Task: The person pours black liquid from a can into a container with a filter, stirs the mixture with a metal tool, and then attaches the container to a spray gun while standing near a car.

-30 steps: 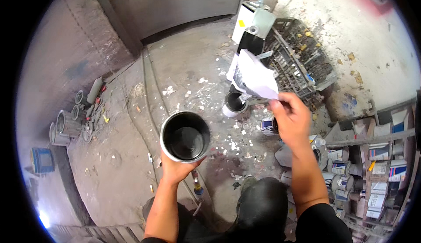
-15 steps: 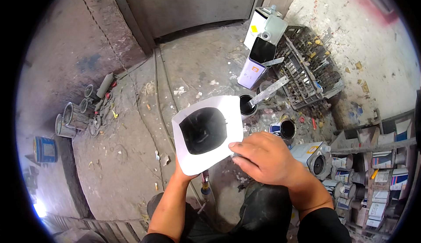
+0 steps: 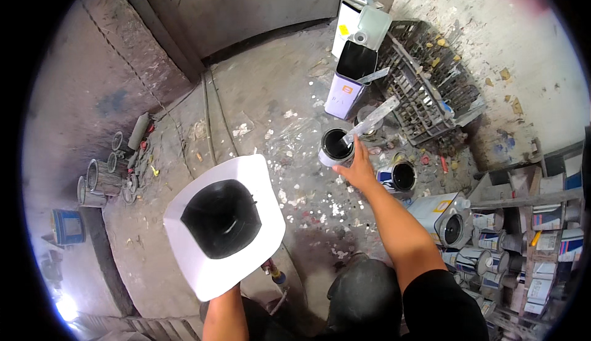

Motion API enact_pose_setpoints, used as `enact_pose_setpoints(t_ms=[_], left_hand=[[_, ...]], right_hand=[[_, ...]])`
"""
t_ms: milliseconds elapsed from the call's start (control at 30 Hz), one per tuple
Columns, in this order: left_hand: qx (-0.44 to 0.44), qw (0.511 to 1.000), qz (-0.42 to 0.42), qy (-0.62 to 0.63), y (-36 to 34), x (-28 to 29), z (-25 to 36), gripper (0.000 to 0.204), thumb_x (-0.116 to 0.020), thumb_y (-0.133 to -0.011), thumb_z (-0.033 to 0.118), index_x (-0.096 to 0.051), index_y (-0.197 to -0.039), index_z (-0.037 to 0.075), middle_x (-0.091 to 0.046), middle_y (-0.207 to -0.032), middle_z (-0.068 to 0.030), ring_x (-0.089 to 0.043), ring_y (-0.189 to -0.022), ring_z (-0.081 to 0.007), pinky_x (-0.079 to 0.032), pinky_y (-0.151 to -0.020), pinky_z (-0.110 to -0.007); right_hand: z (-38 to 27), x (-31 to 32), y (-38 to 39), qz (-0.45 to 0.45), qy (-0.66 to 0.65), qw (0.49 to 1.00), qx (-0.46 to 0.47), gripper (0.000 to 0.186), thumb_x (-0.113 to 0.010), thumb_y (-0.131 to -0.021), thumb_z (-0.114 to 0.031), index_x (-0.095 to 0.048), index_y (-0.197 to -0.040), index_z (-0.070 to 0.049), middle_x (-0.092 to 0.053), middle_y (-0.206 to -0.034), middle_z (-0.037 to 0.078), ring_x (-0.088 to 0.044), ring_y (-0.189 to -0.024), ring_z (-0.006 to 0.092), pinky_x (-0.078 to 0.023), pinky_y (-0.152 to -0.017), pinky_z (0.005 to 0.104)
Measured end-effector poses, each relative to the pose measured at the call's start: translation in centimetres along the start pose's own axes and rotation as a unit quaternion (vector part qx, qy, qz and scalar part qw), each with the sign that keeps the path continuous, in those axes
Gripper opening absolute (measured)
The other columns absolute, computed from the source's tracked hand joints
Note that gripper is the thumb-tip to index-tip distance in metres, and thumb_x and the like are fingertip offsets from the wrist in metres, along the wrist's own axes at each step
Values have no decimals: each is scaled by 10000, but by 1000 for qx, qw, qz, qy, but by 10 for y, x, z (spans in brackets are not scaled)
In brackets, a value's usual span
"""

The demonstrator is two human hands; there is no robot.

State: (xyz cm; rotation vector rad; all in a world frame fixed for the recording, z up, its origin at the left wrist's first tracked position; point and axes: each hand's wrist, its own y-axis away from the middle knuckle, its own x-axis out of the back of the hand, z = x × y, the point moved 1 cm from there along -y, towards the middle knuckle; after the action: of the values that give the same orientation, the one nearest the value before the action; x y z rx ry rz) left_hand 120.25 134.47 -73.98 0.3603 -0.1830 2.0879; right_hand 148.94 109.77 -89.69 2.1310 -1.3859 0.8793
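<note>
My left hand (image 3: pixel 229 293), mostly hidden, holds a container topped by a white paper piece (image 3: pixel 194 272) around a dark, glossy opening (image 3: pixel 221 218); the container's sides are hidden beneath the paper. My right hand (image 3: pixel 358 167) grips a small metal can (image 3: pixel 327 155) of dark liquid on the floor, thumb low on its near side, fingers round its right. A flat, stained stirring stick (image 3: pixel 378 114) leans out of that can. Just to its right are another can (image 3: pixel 386 179) with dark contents and a partly hidden can (image 3: pixel 368 133).
Behind stand a white tin (image 3: pixel 343 24) and lilac tin (image 3: pixel 338 101), beside a dirty crate (image 3: pixel 431 82). At right are a large tin (image 3: pixel 425 211) and a rack (image 3: pixel 532 200) of cans. Old cans (image 3: pixel 98 184) line the left wall; hoses (image 3: pixel 209 113) cross the floor.
The white paper, lifted above the floor cans a second ago, now tops the left-hand container, which has shifted left. My right hand left the paper and moved up to the small can.
</note>
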Motion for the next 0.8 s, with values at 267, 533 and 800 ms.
enact_pose_setpoints(t_ms=[267, 533, 800], left_hand=[[52, 997, 37, -54, 25, 23, 6, 378, -733, -686, 19, -596, -1038, 16, -603, -951, -65, -582, -852, -195, -487, -761, -326], [71, 994, 59, -51, 32, 21, 4, 294, -684, -646, -27, -637, -934, 11, -612, -833, -46, -582, -740, -176, -495, -674, -318], [38, 999, 34, 2, 32, 31, -13, 432, -775, -689, 79, -575, -1068, 25, -581, -997, -65, -552, -890, -190, -457, -769, -325]], right_hand=[[-5, -22, -24, -3, 46, 999, -15, 1233, -882, -625, -371, -84, -1541, -166, -345, -1376, 299, -392, -1278, 467, -359, -1060, 490], [-5, -32, -30, 28, 83, 996, 14, 1241, -868, -635, -398, -67, -1539, -114, -320, -1379, 292, -374, -1269, 462, -345, -1071, 491], [-68, -13, -10, 113, 143, 972, 148, 1196, -855, -641, -406, -133, -1522, -41, -359, -1308, 307, -398, -1203, 471, -349, -1031, 517]])
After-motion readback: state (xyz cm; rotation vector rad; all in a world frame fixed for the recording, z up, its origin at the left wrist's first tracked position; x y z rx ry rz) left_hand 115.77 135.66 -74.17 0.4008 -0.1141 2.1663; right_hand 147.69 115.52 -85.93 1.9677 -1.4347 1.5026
